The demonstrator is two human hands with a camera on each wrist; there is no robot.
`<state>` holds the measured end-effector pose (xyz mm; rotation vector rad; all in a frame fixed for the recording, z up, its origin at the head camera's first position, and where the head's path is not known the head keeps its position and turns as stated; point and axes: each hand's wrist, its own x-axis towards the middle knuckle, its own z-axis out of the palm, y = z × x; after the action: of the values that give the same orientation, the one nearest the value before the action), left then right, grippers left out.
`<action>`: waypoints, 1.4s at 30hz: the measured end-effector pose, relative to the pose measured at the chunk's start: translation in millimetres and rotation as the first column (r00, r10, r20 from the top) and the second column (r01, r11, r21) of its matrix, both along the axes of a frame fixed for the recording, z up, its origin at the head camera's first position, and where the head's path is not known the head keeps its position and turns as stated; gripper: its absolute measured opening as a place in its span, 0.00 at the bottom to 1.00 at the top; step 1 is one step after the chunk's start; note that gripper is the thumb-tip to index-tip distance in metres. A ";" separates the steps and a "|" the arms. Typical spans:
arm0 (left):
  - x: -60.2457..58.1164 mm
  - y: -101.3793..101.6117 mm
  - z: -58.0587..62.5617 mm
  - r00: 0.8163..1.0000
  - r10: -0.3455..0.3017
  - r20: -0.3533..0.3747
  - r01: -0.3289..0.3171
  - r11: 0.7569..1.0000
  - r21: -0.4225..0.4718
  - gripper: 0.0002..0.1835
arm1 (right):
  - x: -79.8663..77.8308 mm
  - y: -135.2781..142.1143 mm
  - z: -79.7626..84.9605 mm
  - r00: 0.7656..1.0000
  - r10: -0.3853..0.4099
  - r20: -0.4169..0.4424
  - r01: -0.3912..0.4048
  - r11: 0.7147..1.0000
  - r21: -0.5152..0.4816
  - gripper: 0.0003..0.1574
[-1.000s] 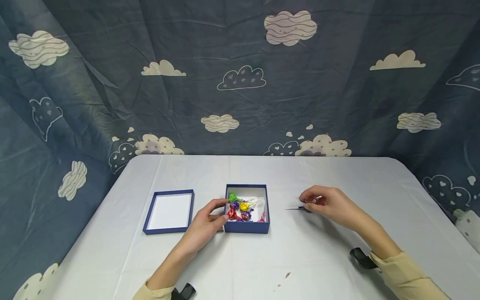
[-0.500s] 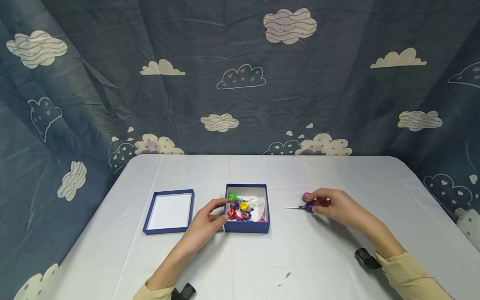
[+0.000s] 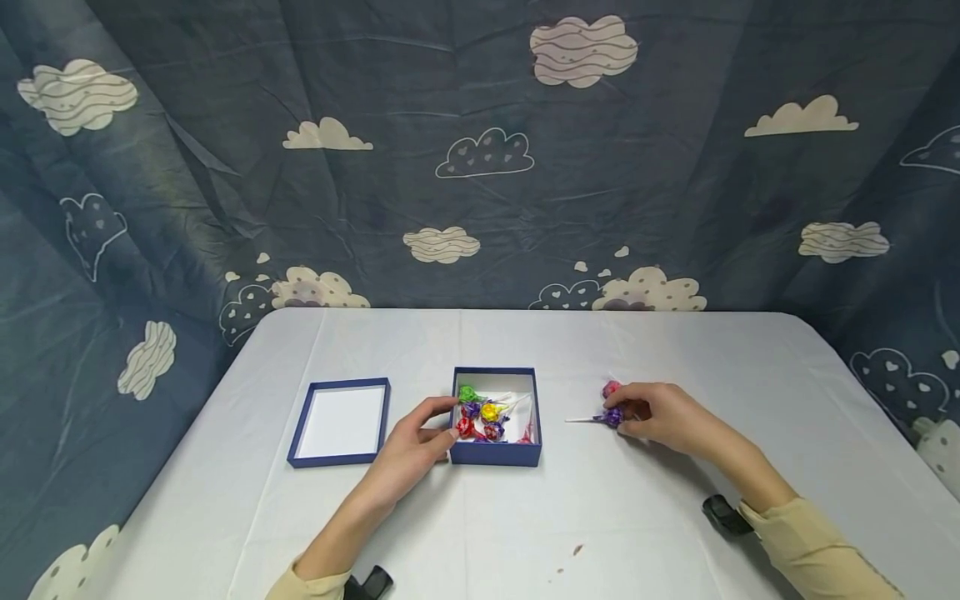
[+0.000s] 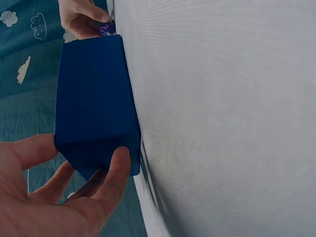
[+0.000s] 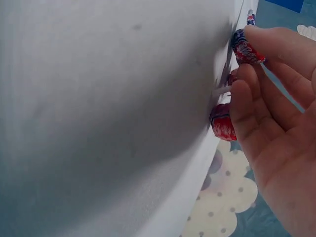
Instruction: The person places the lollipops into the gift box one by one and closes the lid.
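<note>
Right hand (image 3: 660, 415) has shifted slightly toward box since 0.5 s ago, now touching purple lollipop (image 3: 611, 417) on counter (image 3: 675, 350); pink lollipop (image 3: 611, 388) just behind it. Left hand (image 3: 412, 442) unchanged. Open counter between box (image 3: 495, 454) and lollipops; lid (image 3: 341, 423) lies left. Left grip: thumb and fingers curled round box's left corner. Right grip: fingers curled, pinching purple lollipop
</note>
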<state>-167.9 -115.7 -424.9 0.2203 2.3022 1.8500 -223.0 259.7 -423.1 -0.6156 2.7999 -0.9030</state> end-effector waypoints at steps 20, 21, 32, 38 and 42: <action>-0.8 0.1 -0.2 1.000 0.002 0.004 -0.002 0.999 -0.041 0.24 | 9.6 -11.4 8.0 0.998 -0.018 -0.064 0.000 0.960 -0.281 0.21; -0.8 0.1 -0.2 1.000 0.002 0.004 -0.002 0.999 -0.042 0.24 | 9.5 -13.6 9.4 0.997 -0.024 -0.067 0.004 0.958 -0.287 0.20; -1.2 -0.3 -1.4 1.000 0.000 0.011 0.000 0.999 -0.035 0.25 | 10.7 -36.9 18.5 0.992 -0.050 -0.119 -0.012 0.882 -0.471 0.16; -1.4 -0.4 -1.7 1.000 -0.003 0.003 0.003 1.000 -0.021 0.25 | 10.0 -50.3 20.0 0.990 -0.059 -0.131 -0.015 0.863 -0.504 0.17; -0.9 -0.7 -1.8 1.000 -0.007 0.000 0.007 1.000 -0.019 0.24 | 8.8 -58.1 20.1 0.989 -0.036 -0.140 -0.043 0.850 -0.525 0.17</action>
<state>-168.8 -116.4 -426.7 0.2258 2.3147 1.8243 -214.1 201.6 -403.0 -0.7767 2.6546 -1.7196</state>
